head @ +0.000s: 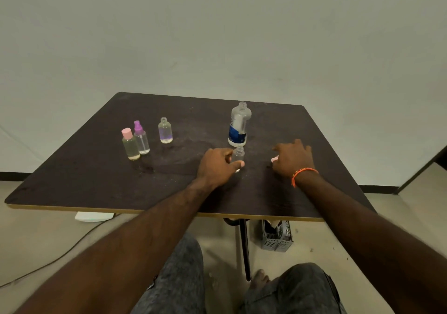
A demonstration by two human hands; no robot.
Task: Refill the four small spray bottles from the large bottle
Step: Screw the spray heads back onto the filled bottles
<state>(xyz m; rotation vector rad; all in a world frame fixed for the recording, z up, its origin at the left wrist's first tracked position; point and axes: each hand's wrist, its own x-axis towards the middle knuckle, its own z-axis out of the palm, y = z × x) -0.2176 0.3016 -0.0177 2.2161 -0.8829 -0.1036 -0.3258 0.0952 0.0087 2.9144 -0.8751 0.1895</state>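
Note:
A large clear bottle (238, 126) with a blue label stands uncapped on the dark table (96, 180). Just in front of it, my left hand (217, 166) grips a small uncapped clear bottle (238, 155). My right hand (294, 158) rests on the table to the right, its fingers curled over a small pink cap (274, 159). At the left stand three small bottles: one with a pink cap (130, 144), one with a purple spray top (141, 138), and an uncapped one (165, 131).
A grey plastic basket (277, 236) sits on the floor under the table beside the table leg (245, 248). A white device (94, 216) with a cable lies on the floor at the left. A plain wall stands behind the table.

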